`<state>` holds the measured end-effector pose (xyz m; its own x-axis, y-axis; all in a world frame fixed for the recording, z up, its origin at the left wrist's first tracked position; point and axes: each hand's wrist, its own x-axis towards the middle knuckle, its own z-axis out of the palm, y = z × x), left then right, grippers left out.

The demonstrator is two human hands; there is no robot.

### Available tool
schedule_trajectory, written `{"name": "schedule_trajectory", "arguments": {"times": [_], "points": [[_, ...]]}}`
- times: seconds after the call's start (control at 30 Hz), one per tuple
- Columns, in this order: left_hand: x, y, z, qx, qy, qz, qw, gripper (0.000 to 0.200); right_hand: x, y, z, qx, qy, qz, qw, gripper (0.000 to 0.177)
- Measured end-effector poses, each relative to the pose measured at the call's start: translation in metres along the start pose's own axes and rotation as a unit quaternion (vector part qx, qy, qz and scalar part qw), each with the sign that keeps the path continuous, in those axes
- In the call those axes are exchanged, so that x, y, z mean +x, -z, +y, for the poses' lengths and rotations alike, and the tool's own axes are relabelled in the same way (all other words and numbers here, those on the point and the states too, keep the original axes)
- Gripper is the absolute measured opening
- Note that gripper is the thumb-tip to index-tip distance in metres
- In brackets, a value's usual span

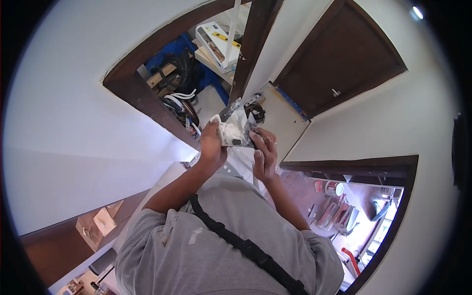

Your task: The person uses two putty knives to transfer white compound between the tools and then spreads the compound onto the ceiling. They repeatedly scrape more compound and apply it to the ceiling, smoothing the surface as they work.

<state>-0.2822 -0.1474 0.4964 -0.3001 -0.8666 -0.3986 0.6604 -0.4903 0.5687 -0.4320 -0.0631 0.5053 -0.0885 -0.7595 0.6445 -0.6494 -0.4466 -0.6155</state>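
Bundle (pixel 236 129) of crumpled white stuff, cloth or plastic I cannot tell, sits chest-high between both hands, just in front of the dark door post (pixel 253 44). Left hand (pixel 211 145) grips one side with its fingers closed round it. Right hand (pixel 265 157) clamps the other side, its fingers (pixel 256 136) pressed flat by a small dark piece at the lower edge.

By my reading, the step in hand is working the bundle open or folding it round something, with both hands sharing the hold. A next move calls for one hand to grip firmly while the other shifts its fingers, or the loose stuff may slip.

Hard to make out are what the dark piece is, and whether the grey tip at the top belongs to the bundle or to something behind it. Palms and thumbs are mostly hidden. The lens bends the edges, and the rooms through the doorways show only clutter.
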Motion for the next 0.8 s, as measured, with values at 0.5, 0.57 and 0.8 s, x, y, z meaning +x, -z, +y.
{"name": "schedule_trajectory", "arguments": {"times": [0.5, 0.57, 0.8], "points": [[0.050, 0.015, 0.062, 0.617, 0.015, -0.188, 0.764, 0.038, 0.025, 0.005, 0.007, -0.059, -0.258, -0.173, 0.949, 0.028], [0.075, 0.017, 0.058, 0.682, 0.018, -0.239, 0.691, 0.036, 0.012, -0.016, 0.019, 0.006, -0.355, -0.170, 0.919, 0.031], [0.190, 0.056, -0.003, 0.854, 0.039, -0.377, 0.356, 0.027, -0.034, -0.083, 0.057, 0.374, -0.653, -0.074, 0.654, 0.048]]}}
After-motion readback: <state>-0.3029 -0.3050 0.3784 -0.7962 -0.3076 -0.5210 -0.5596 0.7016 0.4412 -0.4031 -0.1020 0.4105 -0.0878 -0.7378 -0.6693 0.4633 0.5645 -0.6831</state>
